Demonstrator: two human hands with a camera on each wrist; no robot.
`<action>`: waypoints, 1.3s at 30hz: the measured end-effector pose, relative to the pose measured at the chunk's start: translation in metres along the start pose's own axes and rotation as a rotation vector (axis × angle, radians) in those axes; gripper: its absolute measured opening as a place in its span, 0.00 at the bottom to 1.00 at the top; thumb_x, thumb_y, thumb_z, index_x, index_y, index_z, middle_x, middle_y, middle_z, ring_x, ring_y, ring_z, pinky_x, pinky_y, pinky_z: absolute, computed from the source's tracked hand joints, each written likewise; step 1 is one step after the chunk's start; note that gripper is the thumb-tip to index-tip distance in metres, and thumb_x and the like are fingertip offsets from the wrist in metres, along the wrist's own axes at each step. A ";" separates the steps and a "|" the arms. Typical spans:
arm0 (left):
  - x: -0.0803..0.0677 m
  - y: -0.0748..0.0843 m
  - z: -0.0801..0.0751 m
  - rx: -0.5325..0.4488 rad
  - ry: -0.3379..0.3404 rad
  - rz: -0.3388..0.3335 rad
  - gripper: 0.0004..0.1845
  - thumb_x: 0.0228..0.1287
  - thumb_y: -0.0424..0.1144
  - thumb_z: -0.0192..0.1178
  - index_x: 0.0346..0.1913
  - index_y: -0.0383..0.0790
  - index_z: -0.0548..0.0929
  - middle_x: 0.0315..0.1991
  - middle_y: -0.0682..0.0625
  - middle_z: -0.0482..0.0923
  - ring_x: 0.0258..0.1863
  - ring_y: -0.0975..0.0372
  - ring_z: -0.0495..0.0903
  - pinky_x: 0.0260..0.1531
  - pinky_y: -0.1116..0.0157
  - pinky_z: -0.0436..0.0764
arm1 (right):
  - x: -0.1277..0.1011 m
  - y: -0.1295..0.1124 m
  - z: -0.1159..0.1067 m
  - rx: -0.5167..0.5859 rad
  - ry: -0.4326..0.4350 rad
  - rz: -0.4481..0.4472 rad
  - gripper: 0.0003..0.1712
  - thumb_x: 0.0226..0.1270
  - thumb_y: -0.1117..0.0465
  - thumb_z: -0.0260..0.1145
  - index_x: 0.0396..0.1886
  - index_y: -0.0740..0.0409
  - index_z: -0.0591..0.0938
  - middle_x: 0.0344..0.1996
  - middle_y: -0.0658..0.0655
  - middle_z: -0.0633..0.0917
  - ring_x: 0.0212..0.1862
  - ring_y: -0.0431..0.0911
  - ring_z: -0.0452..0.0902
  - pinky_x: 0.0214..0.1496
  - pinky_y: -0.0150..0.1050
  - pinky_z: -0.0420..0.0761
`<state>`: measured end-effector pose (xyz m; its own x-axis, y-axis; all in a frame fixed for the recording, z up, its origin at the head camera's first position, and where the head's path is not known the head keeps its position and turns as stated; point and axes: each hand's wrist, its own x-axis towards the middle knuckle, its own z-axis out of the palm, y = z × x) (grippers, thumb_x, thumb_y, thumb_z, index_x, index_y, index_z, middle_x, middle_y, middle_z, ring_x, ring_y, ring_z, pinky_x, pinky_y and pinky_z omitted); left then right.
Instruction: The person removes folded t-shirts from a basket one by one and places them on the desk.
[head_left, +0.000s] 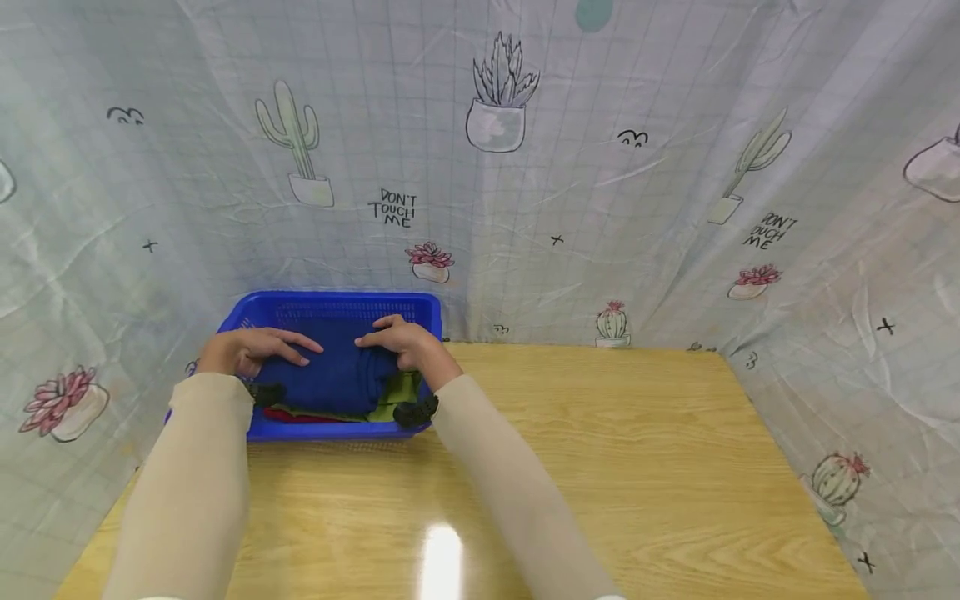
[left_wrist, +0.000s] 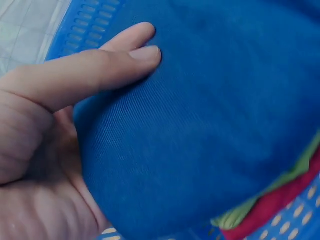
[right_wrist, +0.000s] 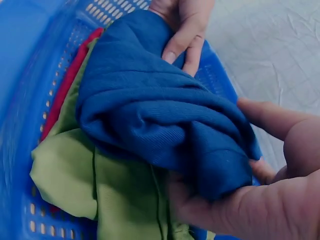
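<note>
- My left hand (head_left: 258,347) and right hand (head_left: 406,340) pinch ends of the blue cloth (head_left: 318,379).
- Between them, it lies in the basket (head_left: 337,431) over green cloth (right_wrist: 125,192).
- I judge it soft, light; hold both ends.

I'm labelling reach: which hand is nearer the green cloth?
Right. The right hand grips the right end of the blue cloth, close by the green cloth; the left hand grips the opposite end, farther away.

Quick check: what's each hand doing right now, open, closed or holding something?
Left hand: holding the blue cloth, thumb over it.
Right hand: holding the same cloth.
</note>
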<state>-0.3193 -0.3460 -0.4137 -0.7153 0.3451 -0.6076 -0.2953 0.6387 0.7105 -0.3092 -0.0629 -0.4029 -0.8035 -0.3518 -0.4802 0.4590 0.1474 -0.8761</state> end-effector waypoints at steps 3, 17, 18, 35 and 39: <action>0.001 -0.004 0.002 -0.037 0.001 -0.002 0.34 0.73 0.44 0.61 0.77 0.40 0.65 0.79 0.27 0.35 0.17 0.67 0.58 0.18 0.71 0.68 | 0.002 0.004 0.003 -0.001 -0.028 -0.007 0.33 0.67 0.62 0.73 0.70 0.49 0.75 0.76 0.61 0.63 0.73 0.58 0.64 0.70 0.53 0.71; 0.008 -0.022 0.011 -0.244 -0.011 -0.034 0.36 0.82 0.39 0.48 0.83 0.49 0.43 0.78 0.32 0.16 0.12 0.68 0.52 0.14 0.72 0.63 | 0.022 0.012 -0.013 -0.225 -0.083 0.087 0.28 0.74 0.65 0.65 0.69 0.39 0.79 0.82 0.51 0.52 0.36 0.41 0.64 0.26 0.37 0.55; 0.008 -0.023 0.010 -0.254 -0.013 -0.033 0.36 0.82 0.39 0.48 0.83 0.49 0.42 0.78 0.32 0.14 0.13 0.68 0.52 0.14 0.72 0.63 | 0.023 0.012 -0.015 -0.219 -0.089 0.100 0.27 0.74 0.65 0.65 0.69 0.39 0.79 0.82 0.51 0.50 0.42 0.41 0.67 0.27 0.37 0.57; 0.010 -0.039 0.008 -0.220 0.034 -0.051 0.38 0.81 0.42 0.51 0.83 0.52 0.43 0.78 0.31 0.18 0.13 0.67 0.51 0.16 0.72 0.63 | 0.043 0.018 -0.010 -0.248 -0.068 0.102 0.23 0.70 0.60 0.70 0.64 0.41 0.84 0.76 0.50 0.66 0.17 0.39 0.43 0.18 0.34 0.53; 0.011 -0.035 0.004 -0.204 0.044 -0.039 0.38 0.81 0.42 0.51 0.83 0.51 0.43 0.78 0.31 0.19 0.13 0.67 0.51 0.16 0.71 0.63 | 0.046 0.016 -0.010 -0.216 -0.070 0.098 0.24 0.72 0.63 0.68 0.65 0.41 0.82 0.70 0.51 0.76 0.15 0.39 0.42 0.16 0.34 0.52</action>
<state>-0.3144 -0.3622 -0.4466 -0.7266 0.2900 -0.6228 -0.4417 0.4973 0.7468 -0.3431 -0.0677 -0.4393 -0.7275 -0.3880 -0.5659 0.4361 0.3753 -0.8179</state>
